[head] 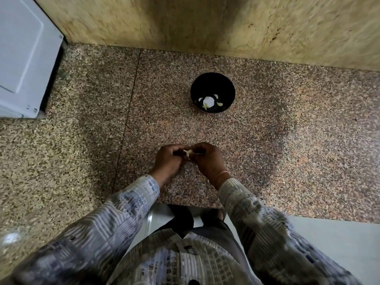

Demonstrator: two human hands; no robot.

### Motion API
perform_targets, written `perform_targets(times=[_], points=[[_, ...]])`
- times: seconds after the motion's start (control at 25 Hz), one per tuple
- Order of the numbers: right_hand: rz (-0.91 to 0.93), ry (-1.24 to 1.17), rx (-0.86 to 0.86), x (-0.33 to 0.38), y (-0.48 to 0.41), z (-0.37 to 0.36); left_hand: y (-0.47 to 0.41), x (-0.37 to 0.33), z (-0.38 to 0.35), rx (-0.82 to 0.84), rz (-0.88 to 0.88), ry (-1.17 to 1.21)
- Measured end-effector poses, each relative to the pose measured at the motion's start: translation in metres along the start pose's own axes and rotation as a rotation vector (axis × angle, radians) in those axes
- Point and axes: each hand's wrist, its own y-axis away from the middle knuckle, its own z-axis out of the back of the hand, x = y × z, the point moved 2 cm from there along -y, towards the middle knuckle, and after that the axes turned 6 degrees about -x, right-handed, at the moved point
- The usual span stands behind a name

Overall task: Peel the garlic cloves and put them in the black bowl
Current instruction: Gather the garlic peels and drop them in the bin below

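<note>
Near side of the black bowl (213, 74), left hand (167, 160) cradles a garlic clove (188, 152) steady so right hand (208, 160) can pinch off skin, peeled cloves (220, 104) already waiting inside.

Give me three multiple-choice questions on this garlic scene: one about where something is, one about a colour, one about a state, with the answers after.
1. Where does the black bowl stand?
A. On the counter
B. On the floor
C. In a sink

2. What colour is the appliance at the left edge?
A. Red
B. White
C. Black

3. What are the left hand and right hand doing?
A. Lying flat on the stone
B. Together gripping a garlic piece
C. Reaching into the bowl

Answers:
1 A, it sits on the speckled stone beyond both hands.
2 B, its panel and edges are white.
3 B, the curled fingers of both meet round the pale garlic.
</note>
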Motion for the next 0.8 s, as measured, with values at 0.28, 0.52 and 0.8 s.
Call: perform_targets(times=[0.28, 0.52, 0.8], points=[[0.003, -0.1, -0.096, 0.0, 0.002, 0.0, 0.008, -0.003, -0.001, 0.102, 0.078, 0.352], [-0.123, -0.385, 0.009, 0.004, 0.002, 0.001, 0.007, -0.014, 0.007, 0.073, -0.033, 0.282], [-0.393, -0.838, 0.067, 0.01, 0.002, -0.007, 0.006, -0.019, 0.01, 0.026, -0.153, 0.232]])
